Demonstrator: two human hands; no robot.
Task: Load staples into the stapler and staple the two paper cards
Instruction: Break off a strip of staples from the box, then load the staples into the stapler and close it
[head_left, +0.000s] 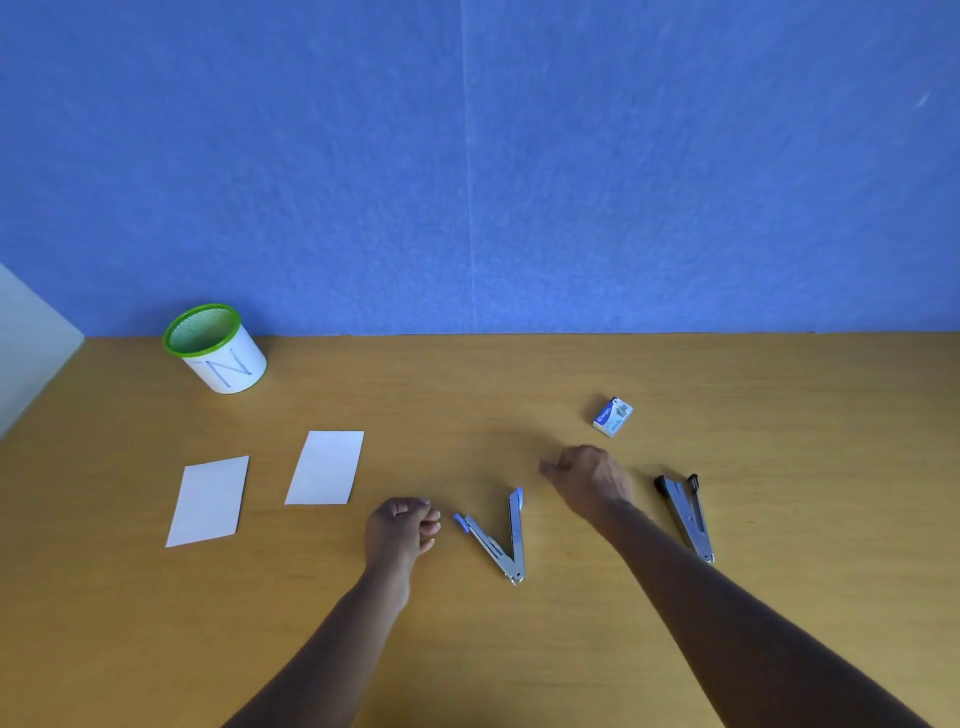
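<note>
This looks like an office desk space. A wood-grain tabletop (519, 649) backs onto a blue felt partition panel (467, 156), and on it sit a green-rimmed mesh pen cup (215, 349), 2 staplers (498, 535) (685, 514), a staple box (613, 415) and 2 white cards (209, 500) (325, 467).

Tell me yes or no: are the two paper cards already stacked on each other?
No, the left card and the right card lie flat and apart on the table, with bare wood between them.
</note>
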